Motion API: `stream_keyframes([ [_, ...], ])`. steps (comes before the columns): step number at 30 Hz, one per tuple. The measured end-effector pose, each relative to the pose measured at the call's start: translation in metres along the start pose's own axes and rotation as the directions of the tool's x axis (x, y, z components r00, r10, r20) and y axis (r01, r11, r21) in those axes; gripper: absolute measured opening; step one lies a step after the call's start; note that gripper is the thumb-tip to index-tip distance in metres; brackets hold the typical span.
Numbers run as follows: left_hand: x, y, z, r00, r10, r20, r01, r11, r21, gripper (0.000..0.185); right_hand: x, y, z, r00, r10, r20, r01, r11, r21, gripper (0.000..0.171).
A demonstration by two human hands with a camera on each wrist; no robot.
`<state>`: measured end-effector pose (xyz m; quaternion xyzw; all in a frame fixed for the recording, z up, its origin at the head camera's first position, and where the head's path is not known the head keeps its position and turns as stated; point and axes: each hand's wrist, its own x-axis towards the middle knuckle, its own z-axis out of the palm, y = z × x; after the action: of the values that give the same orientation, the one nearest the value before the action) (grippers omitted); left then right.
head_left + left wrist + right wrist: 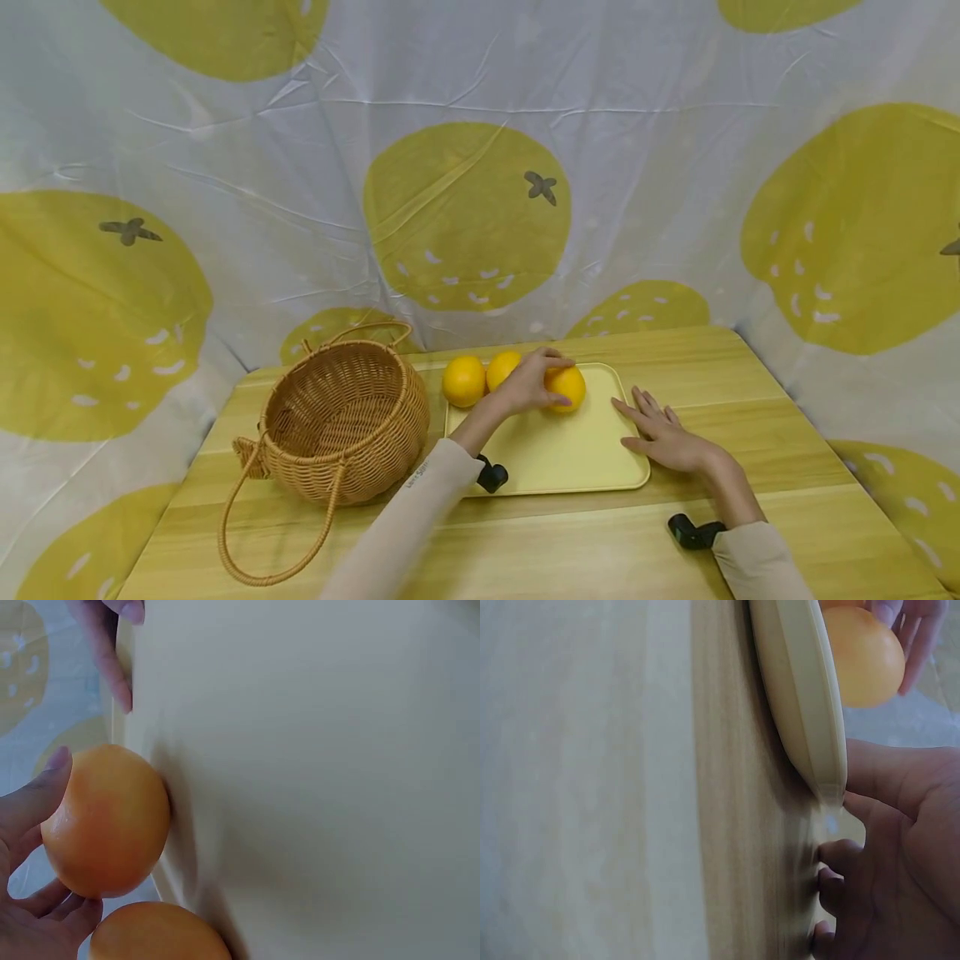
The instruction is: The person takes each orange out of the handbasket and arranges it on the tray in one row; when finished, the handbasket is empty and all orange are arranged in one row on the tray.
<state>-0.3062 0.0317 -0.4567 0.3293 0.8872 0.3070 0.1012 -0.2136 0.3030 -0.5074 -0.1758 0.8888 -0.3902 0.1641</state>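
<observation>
**Cream sleeves, black wrist units**

Bare left hand [534, 381] and right hand [667, 436], no rings or gloves. Long cream sleeves [420, 508] reaching the wrists, small dark lettering printed near the left cuff. Black camera units [491, 476] strapped beneath both wrists.

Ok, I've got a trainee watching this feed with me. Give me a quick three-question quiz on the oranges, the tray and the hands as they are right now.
1. How many oranges are on the yellow tray?
2. True or false: the left hand grips the orange nearest the basket.
3. Where does the right hand rest?
A. inside the basket
B. flat at the tray's right edge
C. on top of an orange

Key
1. Three, in a row along the far edge.
2. False. It grips the rightmost orange, the one farthest from the basket; the other two oranges lie untouched.
3. B; its fingers lie flat on the table and hold nothing.
</observation>
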Motion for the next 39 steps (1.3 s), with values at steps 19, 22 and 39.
stream_keyframes([
  [19,0.000,0.001,0.007,0.999,0.007,-0.041,0.003,0.971,0.240,0.067,0.000,0.007,0.002,0.999,-0.034,-0.002,0.034,0.999,0.034,0.069],
  [22,0.002,-0.001,0.003,0.999,0.001,-0.035,0.008,0.971,0.238,0.065,-0.001,0.011,0.003,0.997,-0.074,-0.008,0.074,0.996,0.056,0.069],
  [39,0.008,-0.017,-0.007,1.000,0.006,-0.023,-0.005,0.998,0.060,0.059,-0.001,0.002,0.001,1.000,-0.013,0.002,0.013,1.000,0.019,0.068],
])
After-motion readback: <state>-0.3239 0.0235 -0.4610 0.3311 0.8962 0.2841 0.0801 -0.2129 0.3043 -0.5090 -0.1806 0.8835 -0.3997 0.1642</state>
